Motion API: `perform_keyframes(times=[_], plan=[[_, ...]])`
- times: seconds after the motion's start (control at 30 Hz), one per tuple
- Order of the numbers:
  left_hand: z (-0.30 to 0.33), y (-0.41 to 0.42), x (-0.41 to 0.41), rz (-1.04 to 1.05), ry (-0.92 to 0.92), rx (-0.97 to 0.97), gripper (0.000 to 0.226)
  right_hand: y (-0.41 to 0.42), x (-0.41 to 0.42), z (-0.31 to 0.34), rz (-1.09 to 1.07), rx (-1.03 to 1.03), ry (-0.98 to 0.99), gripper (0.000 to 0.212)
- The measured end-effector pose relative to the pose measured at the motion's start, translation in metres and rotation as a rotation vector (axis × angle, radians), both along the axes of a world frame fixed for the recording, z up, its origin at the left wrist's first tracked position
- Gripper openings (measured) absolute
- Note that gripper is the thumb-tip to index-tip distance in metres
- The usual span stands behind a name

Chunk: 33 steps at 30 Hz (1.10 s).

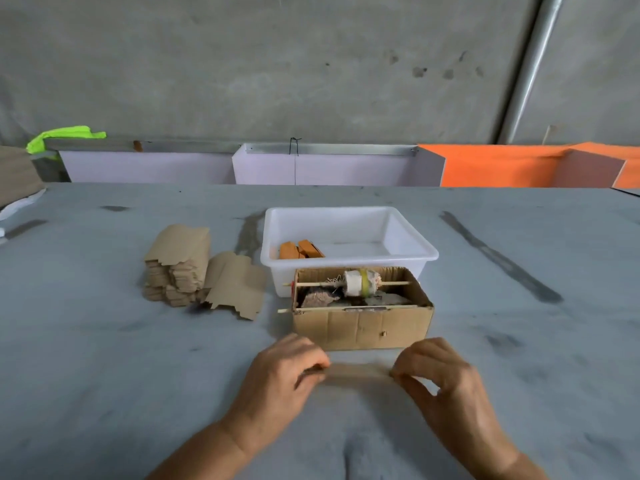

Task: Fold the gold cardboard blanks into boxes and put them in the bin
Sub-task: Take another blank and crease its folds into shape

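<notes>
Before the cardboard box point(362, 323), both hands' fingers point(313, 367) pinch a blurred blank point(358, 374); bin point(349, 258) behind.

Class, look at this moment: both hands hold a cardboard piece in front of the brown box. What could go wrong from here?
1. The blurred cardboard piece, pinched only at its ends by the left hand and right hand, may crease crookedly.
2. The brown box stands between the hands and the white bin; reaching over may snag its stick.
3. The loose blank leaning on the stack may slide.
</notes>
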<state>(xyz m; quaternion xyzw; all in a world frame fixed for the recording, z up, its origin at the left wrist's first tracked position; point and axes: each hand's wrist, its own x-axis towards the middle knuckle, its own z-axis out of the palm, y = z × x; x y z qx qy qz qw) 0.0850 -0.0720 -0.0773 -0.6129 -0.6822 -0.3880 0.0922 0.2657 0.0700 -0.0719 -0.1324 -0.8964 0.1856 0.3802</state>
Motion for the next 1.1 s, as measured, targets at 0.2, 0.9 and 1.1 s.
perform_keyframes(times=[0.2, 0.9, 1.1], plan=[[-0.012, -0.002, 0.006, -0.056, 0.054, -0.163, 0.012, 0.001, 0.011, -0.019, 0.068, 0.067, -0.193, 0.009], [-0.015, 0.010, 0.027, 0.446, -0.417, -0.377, 0.012, 0.004, -0.010, -0.008, -0.362, -0.439, -0.514, 0.014], [-0.013, 0.012, 0.027, 0.525, -0.437, -0.459, 0.022, 0.009, -0.017, -0.003, -0.401, -0.626, -0.541, 0.018]])
